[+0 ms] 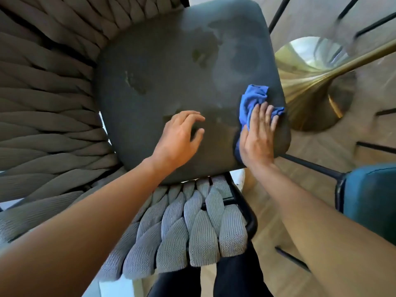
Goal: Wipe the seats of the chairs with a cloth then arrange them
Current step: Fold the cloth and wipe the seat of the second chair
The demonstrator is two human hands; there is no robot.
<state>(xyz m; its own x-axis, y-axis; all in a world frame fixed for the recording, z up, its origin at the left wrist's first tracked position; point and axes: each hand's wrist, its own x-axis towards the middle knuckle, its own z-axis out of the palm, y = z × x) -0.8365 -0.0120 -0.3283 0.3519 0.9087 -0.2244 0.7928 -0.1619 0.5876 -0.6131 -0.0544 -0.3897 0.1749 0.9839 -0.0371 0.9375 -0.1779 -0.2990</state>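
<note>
1. Dining area of a home or a café; cannot tell which.
2. Woven-rope chair (64,99) with padded dark seat (171,71) fills centre to 9 o'clock.
3. Brass trumpet-shaped table base (310,86) at 2 o'clock.
4. Wood-look floor (321,151); teal upholstered chair (372,194) at 4 o'clock.

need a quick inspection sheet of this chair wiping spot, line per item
surface: dark seat cushion, patchy marks across it
job's things: blue cloth bunched at the seat's right edge
clutter: nothing seen
hands: right hand flat, pressing the cloth; left hand open over the seat, fingers loosely curled
cables: nothing seen
surroundings: woven chair back; gold table base; second teal seat; wood floor
</note>
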